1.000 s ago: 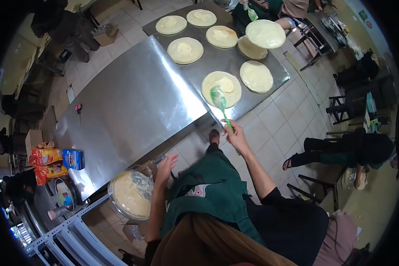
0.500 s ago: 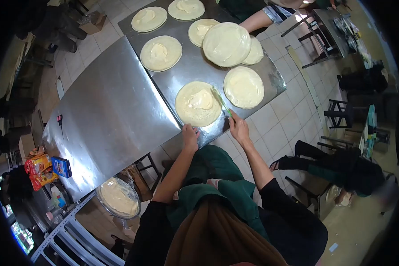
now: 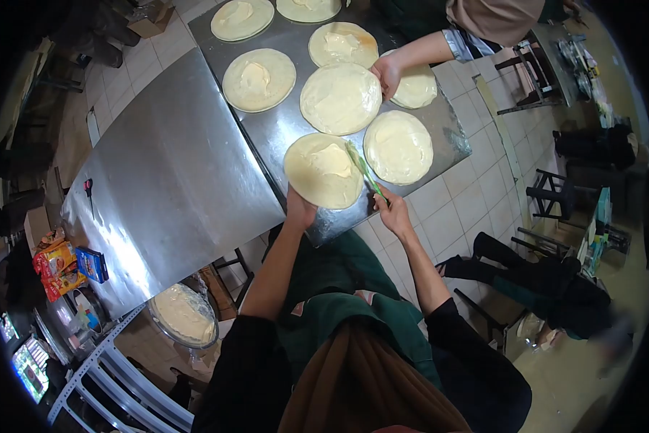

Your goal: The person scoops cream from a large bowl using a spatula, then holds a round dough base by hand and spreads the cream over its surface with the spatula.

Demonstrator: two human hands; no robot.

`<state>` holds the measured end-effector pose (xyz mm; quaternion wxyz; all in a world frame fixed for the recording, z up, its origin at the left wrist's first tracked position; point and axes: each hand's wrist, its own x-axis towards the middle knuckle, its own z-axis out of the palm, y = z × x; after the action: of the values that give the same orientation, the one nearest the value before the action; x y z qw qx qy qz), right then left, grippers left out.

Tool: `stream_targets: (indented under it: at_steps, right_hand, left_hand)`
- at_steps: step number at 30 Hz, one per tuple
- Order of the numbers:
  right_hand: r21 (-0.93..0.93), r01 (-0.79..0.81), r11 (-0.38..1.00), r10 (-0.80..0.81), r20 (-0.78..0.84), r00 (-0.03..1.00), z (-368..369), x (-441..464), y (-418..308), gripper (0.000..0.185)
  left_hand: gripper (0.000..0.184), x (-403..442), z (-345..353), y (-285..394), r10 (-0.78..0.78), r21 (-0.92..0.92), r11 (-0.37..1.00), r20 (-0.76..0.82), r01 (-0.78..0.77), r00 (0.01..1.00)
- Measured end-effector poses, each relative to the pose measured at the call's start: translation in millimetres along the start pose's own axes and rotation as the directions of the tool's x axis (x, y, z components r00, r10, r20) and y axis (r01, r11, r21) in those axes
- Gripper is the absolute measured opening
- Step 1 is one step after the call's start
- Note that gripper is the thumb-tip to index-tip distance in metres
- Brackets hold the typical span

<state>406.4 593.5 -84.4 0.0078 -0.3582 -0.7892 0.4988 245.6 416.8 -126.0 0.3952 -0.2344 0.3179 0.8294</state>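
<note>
Fingers (image 3: 383,200) of the right hand (image 3: 395,214) are closing tight around the handle of a green spatula (image 3: 372,184). Its long, thin shape is pointing away from that hand, leaning a bit to the left, and its head is showing over the right edge of a flat, pale round (image 3: 317,177). The left hand (image 3: 300,210) is touching this round at the near left edge; the round is hiding the fingers there, so I cannot tell if they are pinching it. At the near end of the metal worktop (image 3: 331,222), the round is sitting ahead of the left hand, which is nearer, and ahead and to the left of the right hand. Being a circle, it is having no long side. Some cream (image 3: 335,162) is resting on top. Just to the right, another round (image 3: 398,148) is lying, cream spread all over. Past these, a co-worker's hand (image 3: 388,76) is touching a spread round (image 3: 341,99) on its right edge. Farther back, more rounds (image 3: 259,81) are lying with dollops on them.
</note>
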Motion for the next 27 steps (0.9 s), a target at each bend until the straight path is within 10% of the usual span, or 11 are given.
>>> stream_targets:
  at_steps: [8, 12, 16, 22, 27]
  right_hand:
    - [-0.136, 0.036, 0.990, -0.046, -0.066, 0.997, 24, -20, -26, 0.032]
    - [-0.165, 0.309, 0.937, -0.303, 0.062, 0.951, 32, -64, -66, 0.034]
    - [-0.162, 0.369, 0.915, -0.301, 0.336, 0.893, -4, -89, -129, 0.041]
    - [-0.231, 0.429, 0.874, -0.417, 0.099, 0.903, -45, -40, -193, 0.046]
    - [-0.171, 0.711, 0.682, -0.614, 0.395, 0.683, -15, -94, -220, 0.054]
  left_hand:
    - [0.052, 29, -17, 7, -0.257, -0.136, 0.926, 0.456, 0.352, 0.852]
    - [0.057, 39, -55, 0, -0.009, 0.236, 0.967, 0.401, -0.094, 0.916]
    - [0.057, -4, -30, 30, 0.118, -0.011, 0.992, 0.472, -0.127, 0.873]
    - [0.057, -63, 16, 70, 0.312, -0.282, 0.943, 0.566, -0.176, 0.763]
    - [0.057, -103, 43, 85, 0.441, -0.403, 0.887, 0.588, -0.227, 0.678]
